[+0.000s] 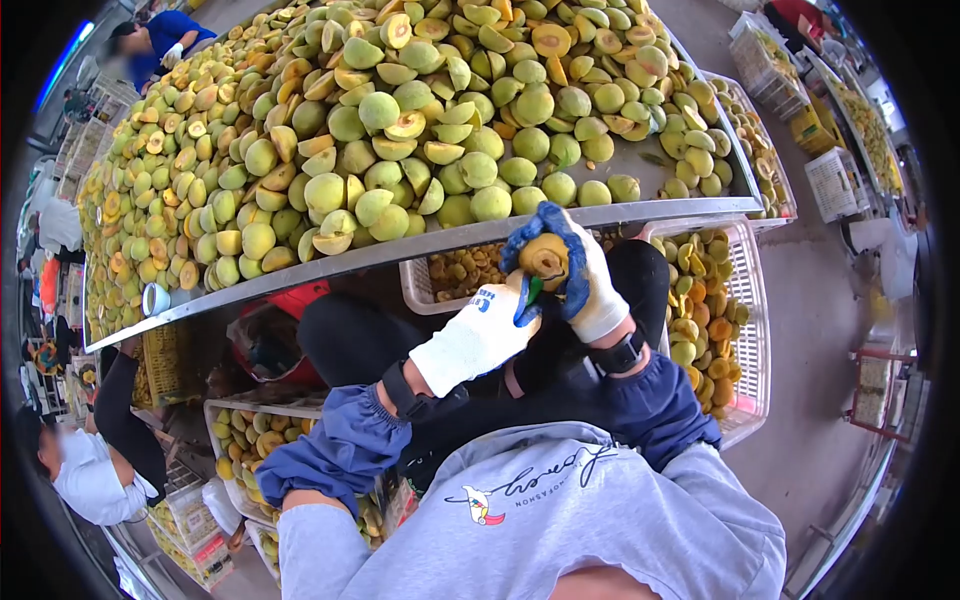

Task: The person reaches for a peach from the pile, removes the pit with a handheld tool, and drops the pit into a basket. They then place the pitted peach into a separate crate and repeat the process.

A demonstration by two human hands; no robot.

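Just past the metal table edge, my gloved right hand (590, 285) curls its blue-coated fingers around a stone fruit (545, 257), its brownish cut face turned up. My left hand (485, 335), in a white and blue glove, is closed right against the fruit. A small green thing (534, 288) shows between its fingers; most of it is hidden, so its kind cannot be told. Both hands are above my lap. Ahead of them a large heap of green-yellow fruit (400, 130), many pieces halved, covers the table.
A metal rim (430, 245) edges the table. White crates of cut fruit (762, 340) stand at my right, under the table and at my left (215, 440). A small white cup (155, 299) sits on the rim. Other people (95, 480) work at left and far back.
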